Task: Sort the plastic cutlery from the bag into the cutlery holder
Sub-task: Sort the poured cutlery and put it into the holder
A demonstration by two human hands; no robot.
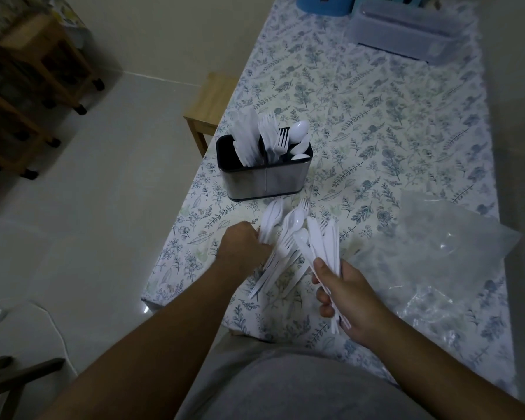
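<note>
I see the cutlery holder (264, 174) beyond both hands on the table (376, 116), knives, forks, spoons upright inside. My left hand (243, 250) grips white spoons (272, 216); my right hand (346, 298) clasps a knife bundle (322, 241). The bag (455, 247) lies right.

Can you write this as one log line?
left hand: grips spoons | right hand: grips knives | cutlery holder: partly filled | bag: emptied
</note>
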